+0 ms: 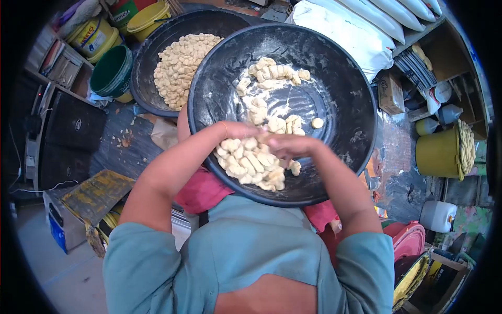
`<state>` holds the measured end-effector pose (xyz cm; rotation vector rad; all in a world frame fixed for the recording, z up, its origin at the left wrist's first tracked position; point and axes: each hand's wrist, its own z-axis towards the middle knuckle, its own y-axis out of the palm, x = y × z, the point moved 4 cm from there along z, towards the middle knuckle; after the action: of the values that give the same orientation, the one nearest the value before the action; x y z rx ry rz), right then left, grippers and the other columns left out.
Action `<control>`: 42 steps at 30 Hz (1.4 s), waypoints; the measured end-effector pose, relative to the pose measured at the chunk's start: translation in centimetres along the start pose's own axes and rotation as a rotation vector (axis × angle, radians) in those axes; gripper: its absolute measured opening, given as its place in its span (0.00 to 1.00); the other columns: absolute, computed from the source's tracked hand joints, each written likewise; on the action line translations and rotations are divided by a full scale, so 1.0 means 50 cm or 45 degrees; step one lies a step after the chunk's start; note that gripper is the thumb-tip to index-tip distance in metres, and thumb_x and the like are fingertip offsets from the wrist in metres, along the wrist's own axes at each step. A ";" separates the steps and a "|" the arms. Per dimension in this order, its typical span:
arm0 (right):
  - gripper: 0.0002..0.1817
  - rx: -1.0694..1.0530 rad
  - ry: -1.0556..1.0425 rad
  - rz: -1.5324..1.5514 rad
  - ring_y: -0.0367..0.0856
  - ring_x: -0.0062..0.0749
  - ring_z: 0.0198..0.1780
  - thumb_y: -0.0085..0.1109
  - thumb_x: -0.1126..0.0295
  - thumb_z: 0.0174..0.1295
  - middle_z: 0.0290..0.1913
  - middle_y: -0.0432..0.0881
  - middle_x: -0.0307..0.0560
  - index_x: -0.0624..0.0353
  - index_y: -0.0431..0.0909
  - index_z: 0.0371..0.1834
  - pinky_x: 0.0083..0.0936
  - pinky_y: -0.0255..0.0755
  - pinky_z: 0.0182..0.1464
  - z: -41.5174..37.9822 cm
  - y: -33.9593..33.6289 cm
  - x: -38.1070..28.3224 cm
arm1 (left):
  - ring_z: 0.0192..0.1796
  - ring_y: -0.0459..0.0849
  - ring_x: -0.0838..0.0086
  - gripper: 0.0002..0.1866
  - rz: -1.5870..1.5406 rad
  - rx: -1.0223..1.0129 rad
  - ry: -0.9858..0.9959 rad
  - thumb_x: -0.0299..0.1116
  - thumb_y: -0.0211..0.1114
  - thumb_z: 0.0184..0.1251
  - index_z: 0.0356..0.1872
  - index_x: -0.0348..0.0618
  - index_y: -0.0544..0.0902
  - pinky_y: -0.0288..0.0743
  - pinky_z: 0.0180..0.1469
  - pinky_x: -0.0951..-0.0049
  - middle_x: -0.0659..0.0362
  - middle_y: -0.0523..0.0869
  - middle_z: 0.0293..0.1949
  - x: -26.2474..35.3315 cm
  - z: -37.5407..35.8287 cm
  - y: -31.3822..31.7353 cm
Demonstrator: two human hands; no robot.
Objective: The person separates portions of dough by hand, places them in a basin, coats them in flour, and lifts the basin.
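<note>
A large black basin (345, 104) dusted with flour rests on my lap. Small pale dough pieces (251, 165) are heaped at its near left, and more dough pieces (272, 73) lie towards its far side. One round piece (317, 123) sits apart near the middle. My left hand (243, 131) is over the top of the near heap, its fingers blurred. My right hand (287, 145) meets it from the right, fingers bent around something I cannot make out. The fingertips of both hands are close together and smeared by motion.
A second black basin (144, 78) full of dough pieces (180, 65) stands behind at the left. Green (111, 73) and yellow buckets (149, 20) are beyond it. White sacks (345, 36) lie at the back right. A yellow bucket (436, 152) stands at the right.
</note>
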<state>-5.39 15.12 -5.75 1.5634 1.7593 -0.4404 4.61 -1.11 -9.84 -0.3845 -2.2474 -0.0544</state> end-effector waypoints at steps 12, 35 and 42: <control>0.49 0.757 0.035 -1.091 0.39 0.56 0.77 0.49 0.28 0.54 0.74 0.48 0.68 0.57 0.65 0.68 0.53 0.40 0.74 0.126 0.034 -0.050 | 0.63 0.71 0.50 0.36 0.485 0.982 0.048 0.63 0.51 0.66 0.59 0.40 0.74 0.65 0.65 0.61 0.38 0.73 0.59 0.033 -0.036 -0.076; 0.62 0.047 0.119 -0.527 0.70 0.44 0.62 0.73 0.40 0.41 0.66 0.66 0.54 0.57 0.45 0.74 0.38 0.69 0.60 -0.069 0.000 0.044 | 0.73 0.56 0.48 0.65 0.377 -0.331 0.173 0.69 0.72 0.38 0.73 0.36 0.53 0.54 0.72 0.60 0.36 0.57 0.69 0.096 -0.151 0.053; 0.61 0.571 0.008 -0.655 0.68 0.41 0.64 0.79 0.61 0.34 0.63 0.69 0.54 0.65 0.49 0.71 0.33 0.63 0.66 0.029 0.070 0.035 | 0.54 0.78 0.47 0.60 0.890 0.275 -0.002 0.46 0.81 0.29 0.69 0.42 0.58 0.75 0.55 0.60 0.36 0.66 0.60 0.072 -0.121 0.092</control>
<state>-1.63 16.07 -7.27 1.3709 2.1697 -1.1451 8.26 3.16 -3.57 -1.0190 -1.9779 0.5463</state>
